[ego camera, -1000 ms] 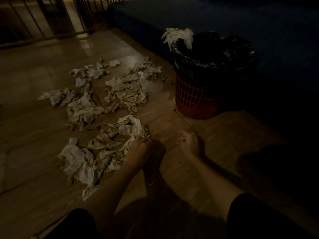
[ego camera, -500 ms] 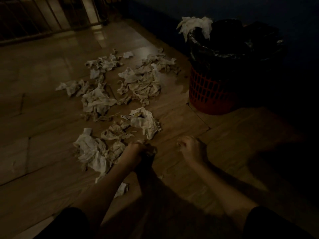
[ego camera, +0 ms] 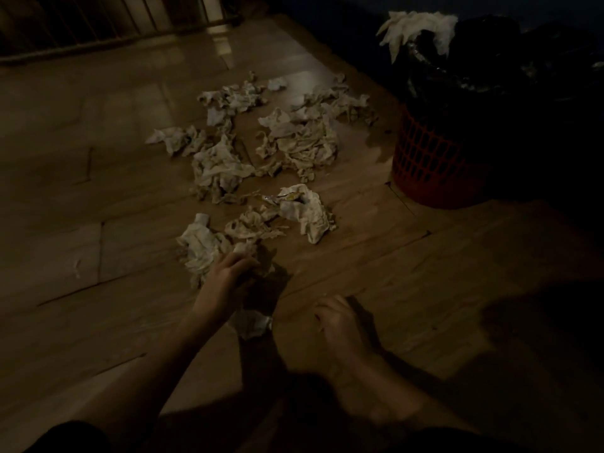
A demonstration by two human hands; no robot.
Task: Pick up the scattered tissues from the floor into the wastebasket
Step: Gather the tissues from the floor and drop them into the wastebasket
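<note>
Head view, dim: left hand curled on a tissue wad at lower centre; right hand loosely curled, contents impossible to tell. Roughly seven more tissue clumps across mid-frame. One wastebasket upper right, one tissue draped on its rim. Risk: soft, torn pieces slipping from a partial grip.

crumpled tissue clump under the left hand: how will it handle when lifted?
The tissue clump looks thin and creased, so probably floppy and light. It lies loosely bunched, so pieces may drop off. The left hand closing over it should compress it easily.
</note>
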